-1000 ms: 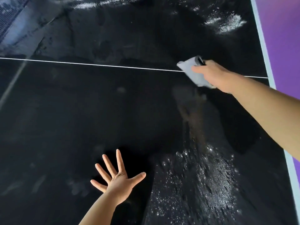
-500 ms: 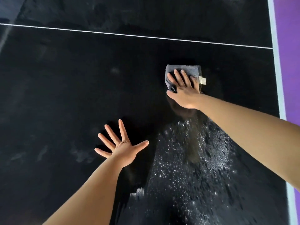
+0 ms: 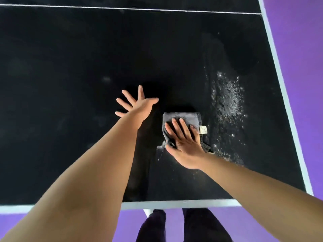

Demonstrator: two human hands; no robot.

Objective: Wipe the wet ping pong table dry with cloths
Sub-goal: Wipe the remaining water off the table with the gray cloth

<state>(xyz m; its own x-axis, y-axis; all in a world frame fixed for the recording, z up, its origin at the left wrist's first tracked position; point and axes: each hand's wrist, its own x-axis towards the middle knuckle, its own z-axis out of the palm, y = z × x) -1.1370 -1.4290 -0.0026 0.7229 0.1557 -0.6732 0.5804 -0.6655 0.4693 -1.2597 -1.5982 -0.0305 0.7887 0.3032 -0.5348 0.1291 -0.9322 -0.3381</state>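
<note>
Right hand [image 3: 185, 145] of mine lies flat on a folded grey cloth [image 3: 182, 117], fingers straight and slightly spread, palm pressing it down onto the black ping pong table [image 3: 70, 58]. I am not gripping the cloth; only the flat of the hand holds it against the surface. A small pale label [image 3: 203, 129] sticks out at the cloth's right edge, just beside my little finger; there is printing on it, but it is too small and blurred to read.

My left hand [image 3: 138, 103] is out over the table just left of the cloth and a little farther away, fingers fanned wide and straight, holding nothing. I cannot tell whether it touches the surface or floats just above it.

The cloth sits right of the table's middle, nearer the near edge than the thin white line [image 3: 139, 9] crossing the far part. A patch of glistening water droplets [image 3: 227, 98] lies just right of the cloth, with a few more specks near my right wrist. The table's white border [image 3: 181, 204] runs along the near and right sides, over a purple floor [image 3: 300, 67]. My dark-trousered legs [image 3: 183, 226] show below the near edge.
</note>
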